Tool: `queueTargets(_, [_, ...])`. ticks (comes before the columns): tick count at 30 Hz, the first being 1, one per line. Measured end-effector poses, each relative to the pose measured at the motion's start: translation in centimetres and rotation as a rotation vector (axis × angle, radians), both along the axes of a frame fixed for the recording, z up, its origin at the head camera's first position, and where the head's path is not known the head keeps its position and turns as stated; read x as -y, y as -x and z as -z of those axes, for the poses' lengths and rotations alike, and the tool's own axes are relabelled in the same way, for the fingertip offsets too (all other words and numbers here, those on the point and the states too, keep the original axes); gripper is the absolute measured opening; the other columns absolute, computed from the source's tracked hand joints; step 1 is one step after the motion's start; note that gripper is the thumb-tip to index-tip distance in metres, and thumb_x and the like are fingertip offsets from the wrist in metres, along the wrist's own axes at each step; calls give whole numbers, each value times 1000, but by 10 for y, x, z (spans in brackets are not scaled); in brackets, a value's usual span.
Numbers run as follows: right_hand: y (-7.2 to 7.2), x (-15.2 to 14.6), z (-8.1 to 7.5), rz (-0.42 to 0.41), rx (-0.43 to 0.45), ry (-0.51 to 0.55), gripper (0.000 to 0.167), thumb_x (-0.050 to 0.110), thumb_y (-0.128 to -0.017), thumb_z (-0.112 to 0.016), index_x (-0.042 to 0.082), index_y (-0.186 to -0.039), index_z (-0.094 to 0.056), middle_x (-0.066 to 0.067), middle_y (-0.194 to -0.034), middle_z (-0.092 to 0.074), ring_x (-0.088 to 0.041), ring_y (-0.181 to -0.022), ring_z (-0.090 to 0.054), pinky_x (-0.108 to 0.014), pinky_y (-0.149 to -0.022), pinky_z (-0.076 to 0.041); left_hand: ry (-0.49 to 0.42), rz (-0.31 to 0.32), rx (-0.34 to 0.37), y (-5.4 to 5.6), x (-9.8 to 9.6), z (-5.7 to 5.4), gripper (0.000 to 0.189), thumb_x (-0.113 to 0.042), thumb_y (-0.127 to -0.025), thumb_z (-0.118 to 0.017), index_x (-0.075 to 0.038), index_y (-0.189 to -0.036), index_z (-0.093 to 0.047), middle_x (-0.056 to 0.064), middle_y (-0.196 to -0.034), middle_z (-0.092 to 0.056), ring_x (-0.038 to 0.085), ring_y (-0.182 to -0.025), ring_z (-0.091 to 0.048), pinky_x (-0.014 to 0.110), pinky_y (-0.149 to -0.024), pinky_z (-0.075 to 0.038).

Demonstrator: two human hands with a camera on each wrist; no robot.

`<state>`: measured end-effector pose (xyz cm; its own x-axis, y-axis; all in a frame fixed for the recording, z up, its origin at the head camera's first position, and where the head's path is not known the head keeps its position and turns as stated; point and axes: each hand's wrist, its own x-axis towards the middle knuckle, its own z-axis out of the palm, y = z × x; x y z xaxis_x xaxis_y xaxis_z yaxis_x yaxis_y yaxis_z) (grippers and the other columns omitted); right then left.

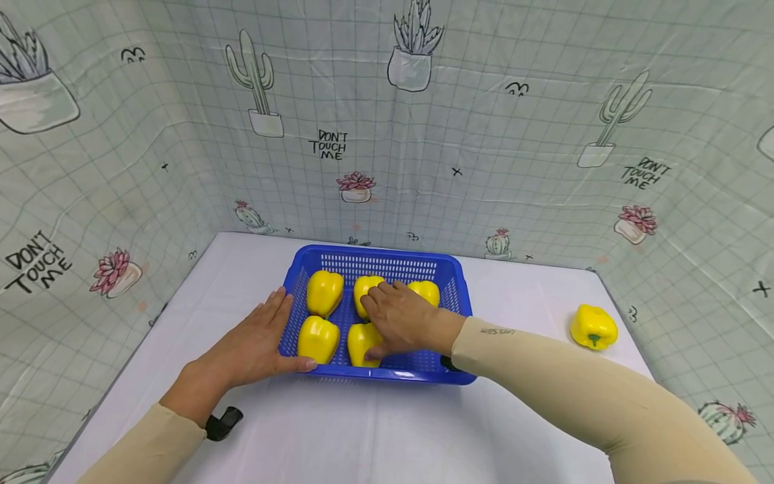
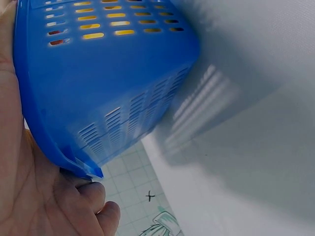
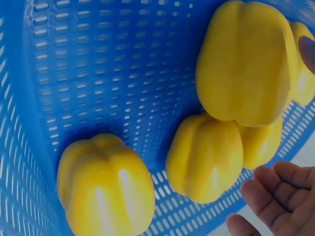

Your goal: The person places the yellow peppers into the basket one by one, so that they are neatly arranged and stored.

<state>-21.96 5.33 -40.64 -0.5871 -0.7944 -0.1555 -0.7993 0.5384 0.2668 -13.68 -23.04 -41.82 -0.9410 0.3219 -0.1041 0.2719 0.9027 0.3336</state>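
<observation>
A blue plastic basket [image 1: 377, 372] with slotted walls holds several yellow bell peppers. My left hand [image 1: 256, 339] rests at its front left corner, fingers straight along the left side and thumb extended at the front rim. In the left wrist view, the palm lies beside the basket's rim [image 2: 37, 129]. My right hand [image 1: 408, 321] is inside the basket, above the front middle pepper [image 1: 361, 343], with its thumb at that pepper's side. The right wrist view shows its fingers [image 3: 280, 196] loosely bent, apart from the nearest pepper [image 3: 246, 64]. A pepper [image 1: 425, 292] at the back right is partly hidden.
Another yellow bell pepper [image 1: 594, 327] lies on the white table [image 1: 514, 282], right of the basket and beyond the right forearm. A grid-patterned curtain [image 1: 387, 148] with cactus prints surrounds the table. A black strap [image 1: 224, 423] shows by the left wrist.
</observation>
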Motion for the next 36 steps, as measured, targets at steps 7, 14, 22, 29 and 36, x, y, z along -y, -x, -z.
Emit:
queueTargets(7, [2, -8, -2, -32, -111, 59, 90, 84, -87, -60, 10, -140, -56, -6, -123, -63, -24, -106, -56, -37, -93, -51, 1, -14, 14, 0, -1, 0, 133, -84, -83, -65, 11, -163, -19, 31, -173, -12, 48, -161, -17, 61, -130, -19])
queueTargets(14, [3, -21, -7, -25, -165, 139, 87, 80, -88, -63, 9, -138, -57, -8, -126, -63, -25, -108, -58, -37, -91, -52, 0, -15, 24, 0, -1, -1, 133, -84, -83, -65, 11, -163, -18, 31, -173, -11, 48, -161, -16, 62, -129, -19])
queueTargets(22, [5, -48, -20, 29, -184, 245, 89, 72, -88, -72, 4, -143, -56, -13, -134, -63, -31, -120, -59, -46, -103, -53, -2, -23, 18, 0, -2, 1, 134, -85, -82, -64, 10, -164, -19, 31, -173, -12, 48, -160, -18, 63, -128, -21])
queueTargets(29, [8, -92, -32, 122, -264, 321, 84, 64, -89, -76, -1, -139, -58, -18, -133, -65, -36, -119, -62, -50, -101, -54, -3, -33, 25, -1, -4, 2, 133, -84, -82, -66, 10, -164, -19, 30, -174, -11, 48, -160, -18, 63, -128, -22])
queueTargets(36, [12, -150, -28, 231, -364, 390, 78, 57, -87, -81, -5, -128, -57, -24, -122, -65, -41, -107, -62, -51, -88, -56, -6, -36, 31, 0, -5, 1, 134, -84, -82, -66, 10, -164, -18, 30, -174, -10, 49, -159, -19, 65, -127, -22])
